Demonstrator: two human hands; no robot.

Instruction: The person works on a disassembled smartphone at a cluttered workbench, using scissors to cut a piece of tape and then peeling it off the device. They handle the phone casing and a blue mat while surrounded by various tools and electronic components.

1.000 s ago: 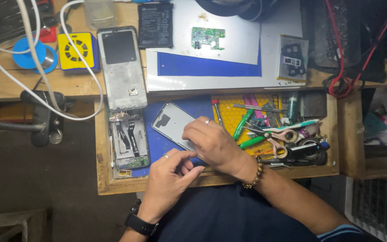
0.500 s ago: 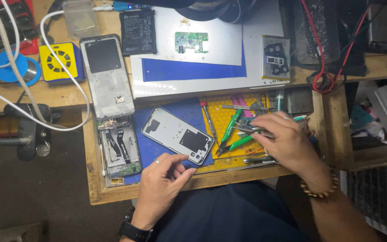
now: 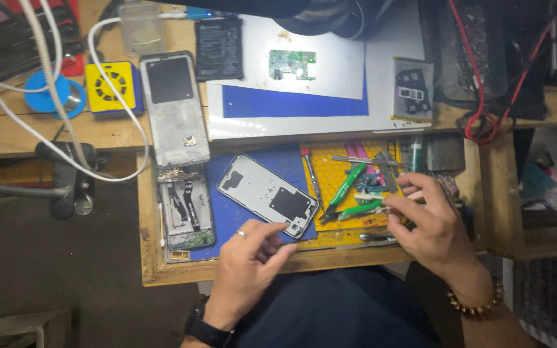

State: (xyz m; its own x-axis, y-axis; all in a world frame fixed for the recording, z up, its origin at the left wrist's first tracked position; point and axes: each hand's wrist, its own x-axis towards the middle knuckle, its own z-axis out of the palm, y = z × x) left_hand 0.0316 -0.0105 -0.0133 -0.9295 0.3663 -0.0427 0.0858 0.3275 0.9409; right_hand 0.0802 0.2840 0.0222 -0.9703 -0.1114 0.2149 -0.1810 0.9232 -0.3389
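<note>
Left hand [image 3: 247, 261] sits at the near edge of the drawer tray [image 3: 149, 258], fingers loosely curled, tips touching the lower corner of the back cover [image 3: 267, 193] but not gripping it; there is one ring on that hand and one watch [image 3: 206, 330] at the wrist. Right hand [image 3: 434, 222] is over the tool pile, fingers pinched together on something thin and pale, too small to tell what. One bead bracelet [image 3: 475, 301] circles that wrist. The back cover lies flat, inside up, slanted on the blue mat [image 3: 278, 158] in the tray. Just right of it is the yellow mat [image 3: 330, 174], carrying two green-handled tools [image 3: 349, 183], one red-tipped screwdriver [image 3: 311, 171] and a tangle of tweezers I cannot count. Left of the cover is one opened phone [image 3: 187, 209]. Above that is one phone frame [image 3: 174, 109], overhanging the counter [image 3: 46, 138]. Further back are one battery [image 3: 219, 48], one green circuit board [image 3: 291, 64], one small bagged part [image 3: 412, 90], one yellow fan [image 3: 111, 87] and one blue reel [image 3: 53, 90]. Two white cables [image 3: 46, 64] cross the left side.
</note>
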